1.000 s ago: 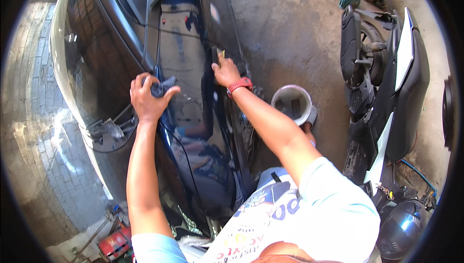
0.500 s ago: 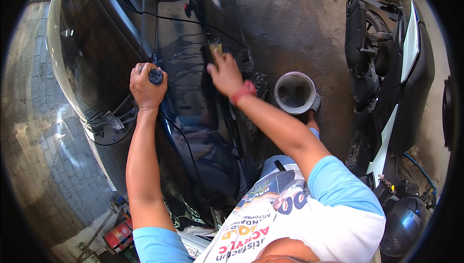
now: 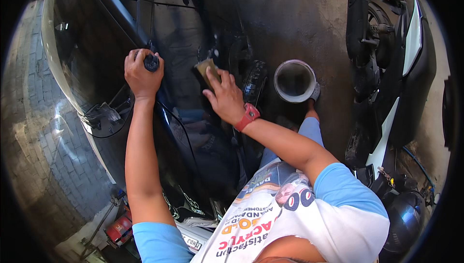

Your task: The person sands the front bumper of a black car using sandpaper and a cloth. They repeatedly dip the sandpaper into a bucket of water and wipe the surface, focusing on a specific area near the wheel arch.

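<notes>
A dark car's glossy body panel (image 3: pixel 179 36) lies beneath both of my hands. My left hand (image 3: pixel 143 79), at the panel's left side beside the dark glass (image 3: pixel 92 41), is closed around a dark, round-ended object (image 3: pixel 151 62); most of it is hidden in the fist. On the right part of the panel, my right hand (image 3: pixel 226 99) grips a tan, flat-sided block (image 3: pixel 206 69) between thumb and fingers. Whether this block is a sponge or a sanding block I cannot tell. A red watch (image 3: pixel 249 114) is on my right wrist.
A round bucket (image 3: pixel 294 80) with dark contents stands on the concrete floor (image 3: pixel 290 16), close to my foot (image 3: pixel 315 92). Motorcycle parts (image 3: pixel 391 94) line the right side. A dark helmet (image 3: pixel 405 219) sits low right. A thin black cable (image 3: pixel 181 130) crosses the car.
My right hand has drawn the tan block back toward me and slightly left. The wet streaks on the panel show less. My left hand keeps its hold, a little higher in view.
</notes>
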Tool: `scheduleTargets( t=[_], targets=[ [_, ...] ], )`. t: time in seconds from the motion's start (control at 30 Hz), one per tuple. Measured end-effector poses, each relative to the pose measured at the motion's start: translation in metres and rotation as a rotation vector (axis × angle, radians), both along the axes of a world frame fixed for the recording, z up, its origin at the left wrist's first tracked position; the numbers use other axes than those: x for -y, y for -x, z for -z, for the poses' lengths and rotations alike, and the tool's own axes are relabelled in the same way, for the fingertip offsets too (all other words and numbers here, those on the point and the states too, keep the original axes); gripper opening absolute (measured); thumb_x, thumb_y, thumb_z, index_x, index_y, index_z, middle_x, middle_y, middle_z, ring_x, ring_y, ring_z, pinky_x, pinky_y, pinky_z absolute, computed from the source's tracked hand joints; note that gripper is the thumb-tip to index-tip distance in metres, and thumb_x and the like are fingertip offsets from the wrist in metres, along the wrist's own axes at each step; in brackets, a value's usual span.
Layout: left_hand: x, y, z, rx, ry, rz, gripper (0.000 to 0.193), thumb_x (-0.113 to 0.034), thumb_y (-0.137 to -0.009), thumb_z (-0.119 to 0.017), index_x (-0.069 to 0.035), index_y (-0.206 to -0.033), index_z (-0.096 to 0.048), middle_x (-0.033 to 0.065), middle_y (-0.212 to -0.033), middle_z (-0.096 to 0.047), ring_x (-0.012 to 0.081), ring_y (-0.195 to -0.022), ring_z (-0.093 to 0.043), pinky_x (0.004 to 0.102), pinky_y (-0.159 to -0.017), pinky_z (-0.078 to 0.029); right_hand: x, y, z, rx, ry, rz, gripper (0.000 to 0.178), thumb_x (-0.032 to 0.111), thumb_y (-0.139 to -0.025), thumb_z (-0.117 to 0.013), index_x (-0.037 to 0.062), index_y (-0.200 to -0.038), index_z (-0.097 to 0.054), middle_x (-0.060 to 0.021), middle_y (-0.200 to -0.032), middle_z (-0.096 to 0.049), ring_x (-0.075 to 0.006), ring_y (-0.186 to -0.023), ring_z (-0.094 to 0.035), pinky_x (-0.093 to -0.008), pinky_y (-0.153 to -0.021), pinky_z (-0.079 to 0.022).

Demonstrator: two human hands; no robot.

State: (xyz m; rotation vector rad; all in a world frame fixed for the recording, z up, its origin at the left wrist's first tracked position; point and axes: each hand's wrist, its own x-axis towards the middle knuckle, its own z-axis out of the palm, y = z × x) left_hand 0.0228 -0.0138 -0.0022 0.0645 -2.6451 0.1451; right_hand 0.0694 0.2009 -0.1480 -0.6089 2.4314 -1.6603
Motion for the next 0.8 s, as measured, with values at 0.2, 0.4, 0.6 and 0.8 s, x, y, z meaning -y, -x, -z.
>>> scheduleTargets(
  t=[0.2, 0.4, 0.6, 0.8],
  targets=[
    [-0.008, 0.012, -0.003, -0.011, 0.035, 0.028, 0.015, -0.016, -0.082, -0.08, -0.006, -0.087, -0.069, 0.0114, -0.097, -0.069, 0.0347, -0.094, -0.068, 0.0454, -0.085, -0.055, 0.019, 0.094, 0.079, 0.182, 0.054, 0.171, 0.058, 0.031, -0.1, -0.068, 0.0057, -0.15, -0.054, -0.0223, -0.136, -0.06, -0.0416, -0.124, -0.058, -0.0481, -0.106, -0.05],
    [-0.001, 0.0, 0.002, -0.011, 0.039, 0.003, 0.017, -0.018, -0.083, -0.08, -0.006, -0.086, -0.068, 0.0113, -0.098, -0.069, 0.0348, -0.095, -0.069, 0.0457, -0.087, -0.055, -0.006, -0.024, 0.02, 0.026, -0.026, 0.046, 0.068, 0.031, -0.094, -0.075, 0.0077, -0.153, -0.052, -0.0173, -0.139, -0.054, -0.0402, -0.125, -0.057, -0.0475, -0.102, -0.055],
    [-0.006, 0.012, 0.003, -0.011, 0.054, 0.023, 0.018, -0.019, -0.083, -0.08, -0.006, -0.087, -0.068, 0.0112, -0.099, -0.069, 0.0352, -0.096, -0.068, 0.0462, -0.088, -0.054, 0.003, 0.07, 0.054, 0.266, 0.03, 0.151, 0.056, 0.027, -0.099, -0.07, 0.001, -0.148, -0.057, -0.0187, -0.135, -0.061, -0.0394, -0.127, -0.058, -0.0457, -0.105, -0.051],
    [0.001, -0.002, 0.002, 0.004, 0.05, -0.013, 0.019, -0.019, -0.084, -0.08, -0.005, -0.088, -0.068, 0.0112, -0.098, -0.069, 0.0355, -0.096, -0.068, 0.0463, -0.088, -0.054, 0.004, 0.019, 0.051, 0.16, 0.04, 0.103, 0.061, 0.031, -0.098, -0.069, 0.0041, -0.151, -0.054, -0.02, -0.143, -0.057, -0.0376, -0.132, -0.057, -0.0484, -0.108, -0.05]
  ],
)
